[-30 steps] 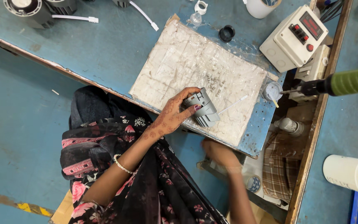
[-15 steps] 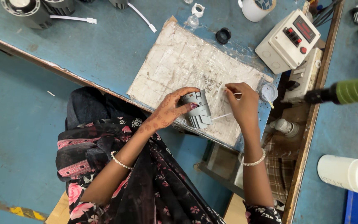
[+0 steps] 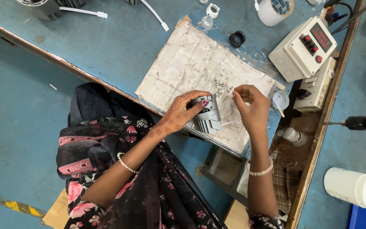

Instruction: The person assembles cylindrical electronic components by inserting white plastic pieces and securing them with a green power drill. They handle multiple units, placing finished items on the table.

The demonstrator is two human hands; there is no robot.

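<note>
At the near edge of a blue bench (image 3: 106,46), a worker's left hand (image 3: 182,113) closes its fingers around a grey finned housing (image 3: 207,113), holding it over a worn white mat (image 3: 183,72). The right hand (image 3: 250,108), just beside it, pinches a thin white wire (image 3: 230,122) running from the housing. A white control box (image 3: 303,48) sits at the bench's right edge.

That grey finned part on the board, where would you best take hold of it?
Around its round ribbed body, from the side away from the wire. The grey finned part is a short cylinder whose fins give grip; the left hand already wraps it that way, leaving the end with the thin white wire free for the right hand.
</note>
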